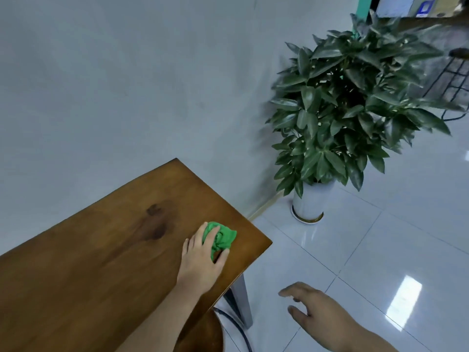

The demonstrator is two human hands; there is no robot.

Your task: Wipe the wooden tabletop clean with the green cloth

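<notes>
The wooden tabletop [96, 255] fills the lower left, with its right end near the middle of the view. A bunched green cloth [222, 237] lies on the table close to that right end. My left hand [203, 257] presses on the cloth from the near side, fingers curled over it. A dark patch in the wood [156, 224] lies just left of the cloth. My right hand [314, 311] hovers off the table over the floor at the lower right, fingers spread and holding nothing.
A leafy potted plant [350, 110] in a white pot [311, 201] stands on the tiled floor beyond the table's right end. A round wooden stool [203, 334] sits under the table edge beside a grey table leg [241, 298]. A grey wall runs behind the table.
</notes>
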